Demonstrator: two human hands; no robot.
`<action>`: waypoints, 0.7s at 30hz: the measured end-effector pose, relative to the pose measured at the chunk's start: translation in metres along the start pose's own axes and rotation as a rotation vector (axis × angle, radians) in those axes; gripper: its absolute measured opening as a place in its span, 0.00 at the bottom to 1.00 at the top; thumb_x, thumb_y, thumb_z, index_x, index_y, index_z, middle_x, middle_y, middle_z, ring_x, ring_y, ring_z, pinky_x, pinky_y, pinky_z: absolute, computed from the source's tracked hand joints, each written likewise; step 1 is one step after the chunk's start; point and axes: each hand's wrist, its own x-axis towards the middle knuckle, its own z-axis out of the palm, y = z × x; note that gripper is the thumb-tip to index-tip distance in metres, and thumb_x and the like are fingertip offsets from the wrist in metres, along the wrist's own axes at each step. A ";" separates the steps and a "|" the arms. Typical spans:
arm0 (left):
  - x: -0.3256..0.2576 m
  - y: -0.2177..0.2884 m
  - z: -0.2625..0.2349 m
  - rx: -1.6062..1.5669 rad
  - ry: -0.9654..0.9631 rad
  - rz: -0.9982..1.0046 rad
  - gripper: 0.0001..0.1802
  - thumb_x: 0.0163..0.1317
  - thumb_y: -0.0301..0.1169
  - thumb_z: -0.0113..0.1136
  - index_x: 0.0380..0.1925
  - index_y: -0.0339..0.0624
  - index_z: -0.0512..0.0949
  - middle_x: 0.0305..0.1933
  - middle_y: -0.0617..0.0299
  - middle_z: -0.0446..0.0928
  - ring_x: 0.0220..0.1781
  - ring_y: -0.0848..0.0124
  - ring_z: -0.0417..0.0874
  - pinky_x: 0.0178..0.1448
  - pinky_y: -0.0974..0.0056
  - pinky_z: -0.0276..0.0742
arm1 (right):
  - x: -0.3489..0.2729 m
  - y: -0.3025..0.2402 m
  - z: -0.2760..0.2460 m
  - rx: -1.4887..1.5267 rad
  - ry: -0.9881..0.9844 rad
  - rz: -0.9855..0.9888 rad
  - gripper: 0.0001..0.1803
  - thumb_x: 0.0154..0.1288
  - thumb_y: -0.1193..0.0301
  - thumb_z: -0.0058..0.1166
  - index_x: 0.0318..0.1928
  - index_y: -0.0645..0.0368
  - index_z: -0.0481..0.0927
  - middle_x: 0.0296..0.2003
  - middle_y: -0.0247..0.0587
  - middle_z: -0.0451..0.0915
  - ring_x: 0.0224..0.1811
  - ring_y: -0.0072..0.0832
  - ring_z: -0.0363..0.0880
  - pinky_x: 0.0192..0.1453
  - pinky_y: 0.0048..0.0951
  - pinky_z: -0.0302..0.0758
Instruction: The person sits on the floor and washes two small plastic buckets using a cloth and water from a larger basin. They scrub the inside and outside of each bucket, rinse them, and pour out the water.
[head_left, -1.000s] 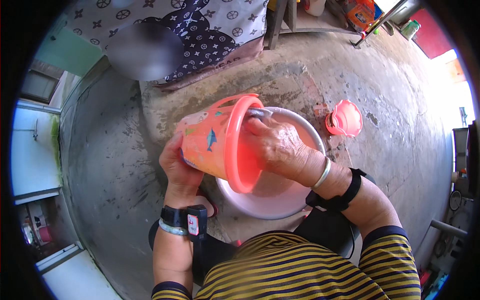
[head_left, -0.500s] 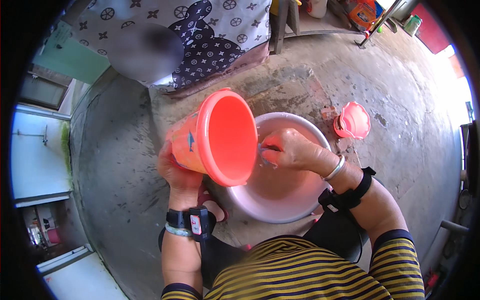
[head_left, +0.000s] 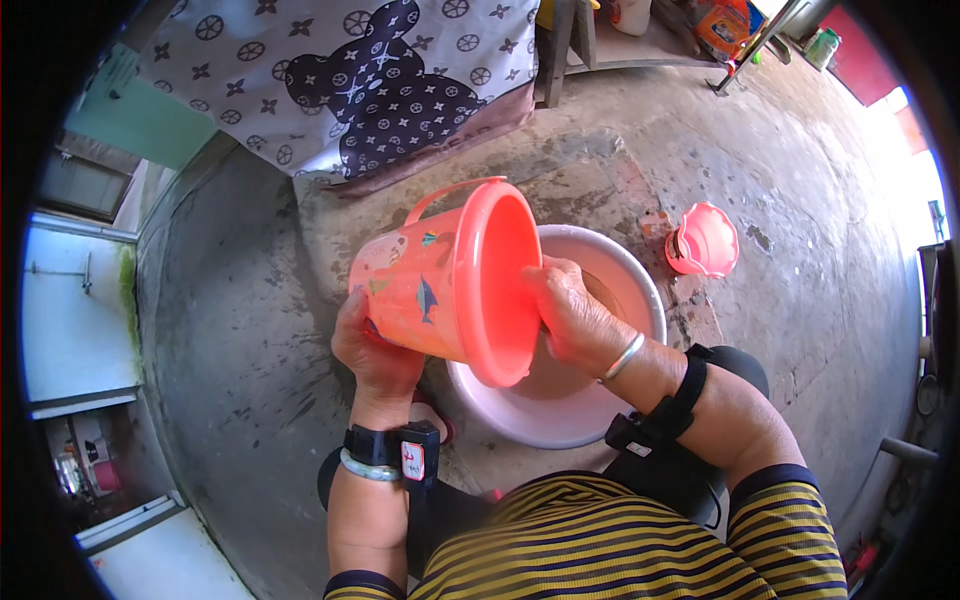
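Note:
Tipped on its side over a basin, a coral-pink plastic bucket (head_left: 425, 275) with fish stickers turns its mouth to the right. My left hand (head_left: 377, 345) grips it low on the side, near its base. At the mouth is my right hand (head_left: 575, 310), its fingers curled and the tips reaching past the rim; whatever they hold is hidden. Below them the wide pale pink basin (head_left: 648, 290) stands on the floor with cloudy water (head_left: 607, 280) in it.
A small pink scalloped tub (head_left: 704, 240) sits on the concrete floor right of the basin. Beyond the bucket hangs a patterned cloth (head_left: 300, 90) with a dark bear figure. A wooden shelf (head_left: 630, 55) at the top holds packages. White cabinets (head_left: 80, 310) line the left.
The bucket has moved right and turned, showing more of its stickered side and its handle. My right hand has gone from above the water, pinching something bluish, to the bucket's mouth.

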 end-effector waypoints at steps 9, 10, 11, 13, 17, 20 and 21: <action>-0.004 -0.005 0.003 0.000 -0.010 0.015 0.39 0.66 0.49 0.58 0.69 0.33 0.67 0.69 0.45 0.74 0.69 0.53 0.77 0.74 0.50 0.72 | -0.001 -0.003 0.010 0.050 0.079 0.043 0.19 0.69 0.71 0.53 0.53 0.75 0.78 0.46 0.49 0.84 0.47 0.32 0.85 0.51 0.33 0.83; -0.004 -0.005 0.000 -0.003 -0.001 0.017 0.39 0.66 0.50 0.58 0.69 0.33 0.67 0.69 0.46 0.74 0.68 0.53 0.78 0.74 0.50 0.72 | -0.001 -0.002 0.010 0.056 0.080 0.035 0.19 0.69 0.71 0.53 0.53 0.75 0.78 0.46 0.50 0.84 0.47 0.32 0.85 0.51 0.32 0.83; -0.003 -0.006 -0.001 -0.006 0.005 0.019 0.39 0.66 0.50 0.58 0.69 0.33 0.67 0.68 0.46 0.74 0.68 0.53 0.78 0.74 0.49 0.72 | -0.001 -0.002 0.010 0.061 0.081 0.027 0.19 0.69 0.71 0.54 0.53 0.75 0.78 0.46 0.50 0.83 0.47 0.32 0.85 0.51 0.32 0.83; -0.003 -0.006 0.001 0.004 -0.019 0.012 0.39 0.66 0.50 0.58 0.69 0.33 0.67 0.68 0.46 0.74 0.68 0.53 0.78 0.73 0.50 0.72 | 0.001 0.007 0.003 0.114 0.049 -0.025 0.19 0.69 0.72 0.53 0.53 0.75 0.77 0.46 0.50 0.83 0.46 0.31 0.85 0.51 0.32 0.83; -0.005 -0.006 0.002 0.009 -0.009 0.014 0.40 0.65 0.50 0.59 0.69 0.34 0.67 0.68 0.46 0.74 0.68 0.54 0.78 0.73 0.50 0.73 | 0.000 0.005 0.005 0.133 0.052 -0.036 0.18 0.69 0.73 0.53 0.54 0.75 0.77 0.46 0.49 0.83 0.45 0.31 0.84 0.51 0.33 0.83; -0.005 -0.008 0.005 0.003 0.014 0.012 0.40 0.65 0.51 0.59 0.69 0.33 0.67 0.68 0.46 0.75 0.68 0.53 0.78 0.73 0.50 0.73 | 0.004 0.009 -0.002 0.114 0.041 -0.051 0.18 0.70 0.73 0.52 0.54 0.75 0.77 0.46 0.49 0.83 0.45 0.32 0.84 0.51 0.34 0.82; -0.005 -0.007 0.005 0.003 0.012 0.007 0.41 0.65 0.51 0.59 0.69 0.33 0.67 0.68 0.46 0.75 0.68 0.54 0.78 0.73 0.51 0.73 | 0.002 0.007 0.001 0.132 0.057 -0.040 0.17 0.70 0.73 0.53 0.53 0.75 0.77 0.45 0.49 0.83 0.45 0.32 0.84 0.51 0.34 0.82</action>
